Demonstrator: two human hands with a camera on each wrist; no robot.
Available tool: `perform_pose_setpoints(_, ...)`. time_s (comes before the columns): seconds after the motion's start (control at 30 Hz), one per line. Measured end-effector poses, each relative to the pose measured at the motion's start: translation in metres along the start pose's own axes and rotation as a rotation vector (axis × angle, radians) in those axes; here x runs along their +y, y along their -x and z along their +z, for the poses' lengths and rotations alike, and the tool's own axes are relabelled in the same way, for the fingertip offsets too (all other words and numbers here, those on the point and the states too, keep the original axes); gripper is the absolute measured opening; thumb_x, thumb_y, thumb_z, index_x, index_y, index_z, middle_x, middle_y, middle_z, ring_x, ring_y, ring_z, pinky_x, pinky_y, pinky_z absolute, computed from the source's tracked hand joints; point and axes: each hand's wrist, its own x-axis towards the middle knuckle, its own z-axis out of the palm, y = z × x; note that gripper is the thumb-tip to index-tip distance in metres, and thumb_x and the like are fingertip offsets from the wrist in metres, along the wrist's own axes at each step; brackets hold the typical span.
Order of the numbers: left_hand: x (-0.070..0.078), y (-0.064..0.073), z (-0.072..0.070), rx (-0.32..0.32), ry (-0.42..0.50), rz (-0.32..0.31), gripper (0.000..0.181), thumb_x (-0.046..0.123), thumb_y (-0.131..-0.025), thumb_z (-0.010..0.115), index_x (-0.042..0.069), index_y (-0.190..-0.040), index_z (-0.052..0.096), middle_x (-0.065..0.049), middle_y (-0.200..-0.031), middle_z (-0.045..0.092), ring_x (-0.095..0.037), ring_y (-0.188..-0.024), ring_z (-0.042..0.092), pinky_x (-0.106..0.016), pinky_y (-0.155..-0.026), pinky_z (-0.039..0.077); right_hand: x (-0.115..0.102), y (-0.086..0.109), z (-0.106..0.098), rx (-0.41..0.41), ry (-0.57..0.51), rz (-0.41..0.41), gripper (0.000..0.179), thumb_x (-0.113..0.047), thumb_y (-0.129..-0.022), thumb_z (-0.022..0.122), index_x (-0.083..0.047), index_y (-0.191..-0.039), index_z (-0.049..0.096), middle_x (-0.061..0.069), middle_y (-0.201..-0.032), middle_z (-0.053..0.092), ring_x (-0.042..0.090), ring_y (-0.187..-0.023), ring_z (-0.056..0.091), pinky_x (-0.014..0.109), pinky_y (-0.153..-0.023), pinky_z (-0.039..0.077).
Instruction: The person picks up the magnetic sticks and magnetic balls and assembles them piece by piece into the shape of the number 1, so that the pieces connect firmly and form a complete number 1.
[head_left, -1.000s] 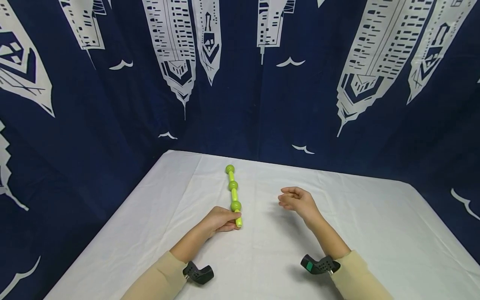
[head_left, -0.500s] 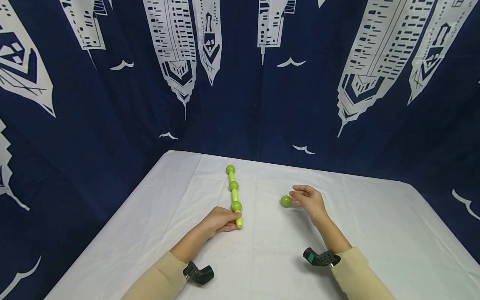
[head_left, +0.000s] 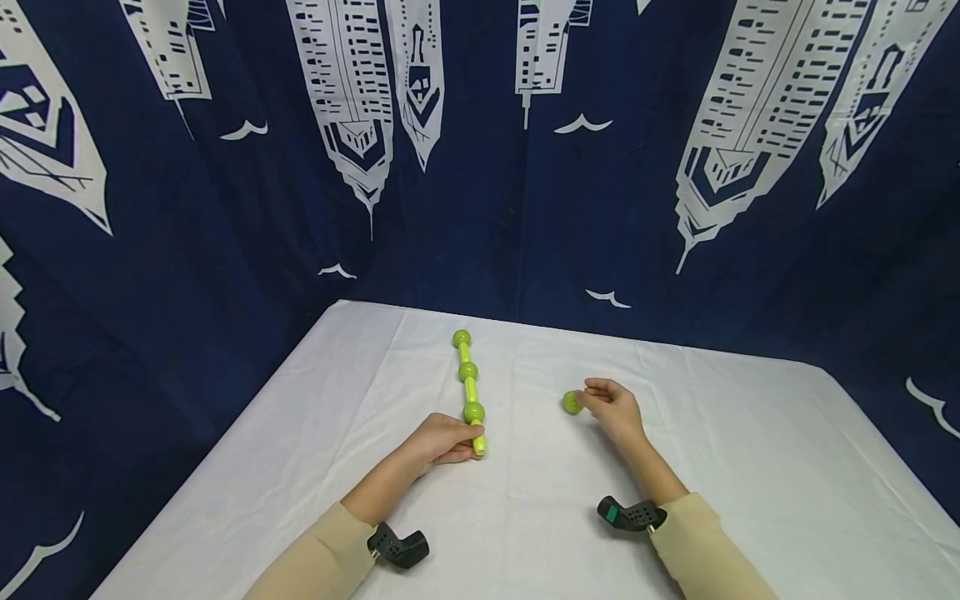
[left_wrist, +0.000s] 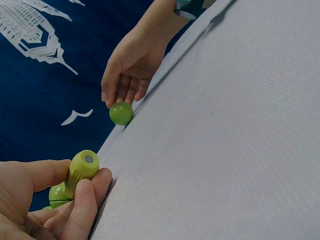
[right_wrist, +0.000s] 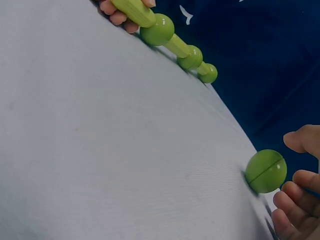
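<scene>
My left hand [head_left: 442, 437] pinches the near yellow-green magnetic rod [left_wrist: 83, 172] between thumb and fingers; a grey disc shows in its end. This rod belongs to a straight chain of rods and three green balls [head_left: 468, 372], which stretches away from me along the table. To the right, a separate green ball [right_wrist: 266, 171] sits on the cloth. My right hand [head_left: 613, 410] hovers beside it, fingers loosely bent. In the right wrist view the thumb [right_wrist: 303, 139] stands apart from the ball, while the other fingertips lie close to it; whether they touch I cannot tell.
A white cloth [head_left: 720, 467] covers the table. Behind it hangs a dark blue curtain [head_left: 480, 233] with white building and bird prints. Each wrist wears a small black camera, such as the right one [head_left: 632, 514].
My right hand first moved right, exposing the single ball hidden by it earlier, then came slightly back left against it. The left hand and the chain have stayed in place.
</scene>
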Motion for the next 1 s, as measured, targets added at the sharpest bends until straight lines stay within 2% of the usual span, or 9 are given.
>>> perform_pose_setpoints(0.13,0.002,0.001,0.0,-0.005,0.002,-0.007,0.028,0.015,-0.092,0.069,-0.012,-0.102,0.066,-0.008,-0.073,0.07,-0.008,-0.061,0.066,-0.016,-0.061,0.057,0.003,0.003,0.006,-0.009,0.074,-0.033,0.051,-0.027,-0.089,0.071,0.004,-0.127,0.057,0.017,-0.119,0.06,0.028,-0.107,0.057,0.025,-0.084,0.049)
perform_pose_setpoints(0.33,0.003,0.001,0.0,-0.01,0.001,-0.012,0.028,0.015,-0.092,0.069,-0.011,-0.101,0.067,-0.009,-0.073,0.07,-0.008,-0.061,0.066,-0.016,-0.06,0.057,0.007,0.006,0.015,0.015,0.147,-0.075,0.05,-0.022,-0.087,0.073,0.005,-0.126,0.057,0.021,-0.117,0.061,0.032,-0.108,0.057,0.04,-0.092,0.049)
perform_pose_setpoints(0.63,0.002,0.003,0.0,-0.01,-0.004,0.004,0.029,0.016,-0.093,0.068,-0.012,-0.101,0.066,-0.009,-0.073,0.07,-0.007,-0.061,0.066,-0.016,-0.06,0.057,0.012,0.008,0.021,0.055,0.2,-0.134,0.048,-0.017,-0.084,0.075,0.004,-0.124,0.058,0.02,-0.113,0.062,0.03,-0.103,0.056,0.038,-0.084,0.046)
perform_pose_setpoints(1.0,0.001,-0.001,-0.001,-0.018,0.004,-0.015,0.028,0.014,-0.092,0.068,-0.012,-0.102,0.066,-0.006,-0.07,0.068,-0.01,-0.064,0.068,-0.016,-0.062,0.057,0.016,0.007,0.024,0.095,0.23,-0.188,0.045,-0.012,-0.082,0.077,0.005,-0.12,0.061,0.02,-0.108,0.063,0.032,-0.1,0.058,0.038,-0.081,0.045)
